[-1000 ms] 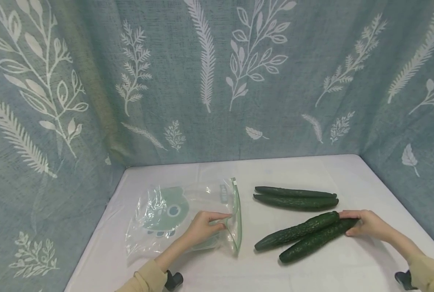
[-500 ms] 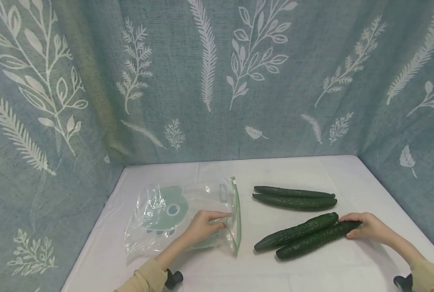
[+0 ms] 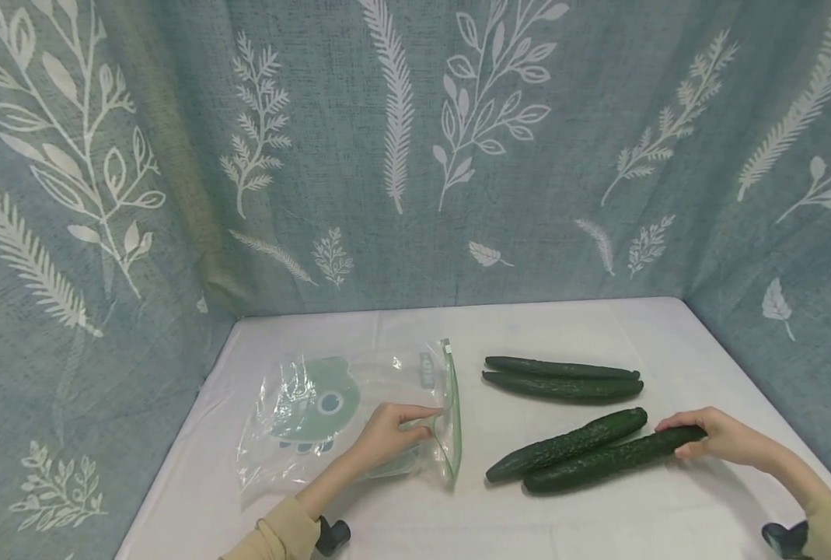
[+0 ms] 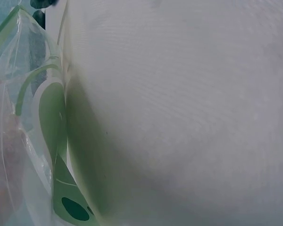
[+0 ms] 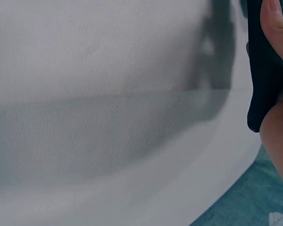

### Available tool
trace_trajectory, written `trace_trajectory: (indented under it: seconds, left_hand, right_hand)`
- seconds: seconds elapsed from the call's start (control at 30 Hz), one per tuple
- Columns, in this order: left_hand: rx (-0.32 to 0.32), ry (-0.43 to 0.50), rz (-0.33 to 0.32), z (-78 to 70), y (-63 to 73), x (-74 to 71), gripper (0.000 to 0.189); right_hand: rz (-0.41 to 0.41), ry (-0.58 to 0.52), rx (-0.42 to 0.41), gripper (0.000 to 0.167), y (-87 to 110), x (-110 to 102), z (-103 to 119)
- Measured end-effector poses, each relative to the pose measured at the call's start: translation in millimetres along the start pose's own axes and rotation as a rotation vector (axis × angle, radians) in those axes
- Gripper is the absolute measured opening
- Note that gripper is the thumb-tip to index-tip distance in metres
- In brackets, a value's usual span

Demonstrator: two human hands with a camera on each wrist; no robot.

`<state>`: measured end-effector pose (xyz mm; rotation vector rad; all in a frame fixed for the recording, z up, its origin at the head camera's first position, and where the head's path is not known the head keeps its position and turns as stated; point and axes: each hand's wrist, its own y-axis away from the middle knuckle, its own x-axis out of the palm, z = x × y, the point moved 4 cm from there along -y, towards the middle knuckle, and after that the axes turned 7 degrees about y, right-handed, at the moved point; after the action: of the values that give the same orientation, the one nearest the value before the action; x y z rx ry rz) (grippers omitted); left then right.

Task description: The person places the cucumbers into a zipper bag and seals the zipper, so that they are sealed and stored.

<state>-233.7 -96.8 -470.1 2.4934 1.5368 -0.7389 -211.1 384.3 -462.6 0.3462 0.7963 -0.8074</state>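
Note:
My left hand (image 3: 390,435) pinches the open mouth of a clear zip bag (image 3: 380,373) with a green cartoon print. The bag lies on its side, its green-edged opening facing right; its plastic (image 4: 52,113) fills the left side of the left wrist view. At the right, my right hand (image 3: 726,439) grips the right end of a long dark green cucumber (image 3: 611,460), fingers over the top and thumb on the near side. In the right wrist view the held cucumber (image 5: 259,84) shows beside the thumb. A second cucumber (image 3: 569,445) lies directly behind it, left ends close together.
Two more cucumbers (image 3: 562,386) lie side by side farther back on the white-covered table (image 3: 527,529). Blue-green curtains (image 3: 415,155) with white leaf prints stand around the table's back and sides.
The right hand has moved slightly right with the near cucumber, whose right end has risen and swung out from the one behind. The left hand stays on the bag's mouth.

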Motion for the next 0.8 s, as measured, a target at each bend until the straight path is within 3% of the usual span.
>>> trace_trajectory:
  seconds: [0.17, 0.5, 0.8]
  left_hand:
    - [0.006, 0.001, 0.000, 0.0, -1.2, -0.1, 0.029]
    - [0.003, -0.002, -0.008, -0.9, -2.0, 0.8, 0.030]
    - [-0.006, -0.008, -0.014, -1.3, -2.7, 1.4, 0.031]
  right_hand:
    - [0.077, -0.086, 0.076, 0.032, 5.1, -1.3, 2.7]
    - [0.131, -0.219, 0.160, 0.033, 14.2, -4.6, 5.2]
    - [0.030, -0.208, 0.225, 0.039, 8.2, -9.7, 13.4]
